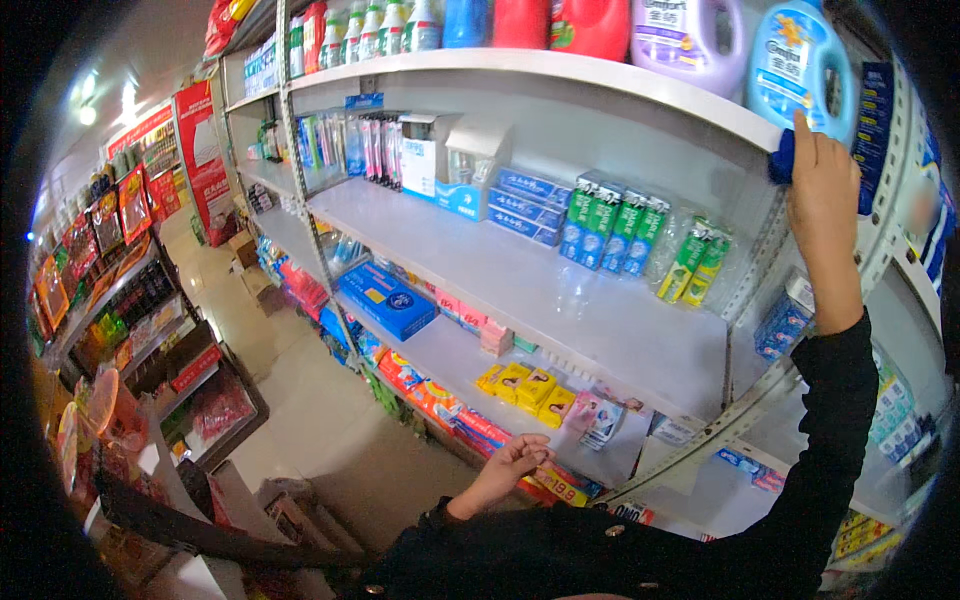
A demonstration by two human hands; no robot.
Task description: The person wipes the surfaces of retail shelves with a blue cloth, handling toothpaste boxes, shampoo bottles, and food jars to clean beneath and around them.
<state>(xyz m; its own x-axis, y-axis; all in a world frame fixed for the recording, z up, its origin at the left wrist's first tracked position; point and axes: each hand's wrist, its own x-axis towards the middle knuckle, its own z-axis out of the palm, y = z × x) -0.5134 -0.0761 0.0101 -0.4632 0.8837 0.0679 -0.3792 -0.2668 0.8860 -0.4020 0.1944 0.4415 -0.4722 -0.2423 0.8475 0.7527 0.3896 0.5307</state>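
Observation:
My right hand (pixel 823 191) is raised at the right end of the upper white shelf (pixel 570 67), holding a dark blue cloth (pixel 782 157) against the shelf's front edge. Its index finger points up, just in front of a light blue Comfort bottle (pixel 796 67). Lower down, my left hand (pixel 516 466) hovers before the lower shelf with its fingers curled in and nothing visible in them. Closest to it are yellow soap packs (pixel 529 390) and a pink and white pack (pixel 592 416). Between the hands runs the middle shelf (pixel 480 247), its front part bare.
Green and blue Darlie toothpaste boxes (pixel 615 225), blue cartons (pixel 527 206) and packaged toothbrushes (pixel 382 150) stand along the middle shelf's back. A blue box (pixel 386 300) lies below. Perforated metal posts (pixel 296 150) frame the shelves. Across the tiled aisle (pixel 300 375) stand racks of packaged goods (pixel 112 277).

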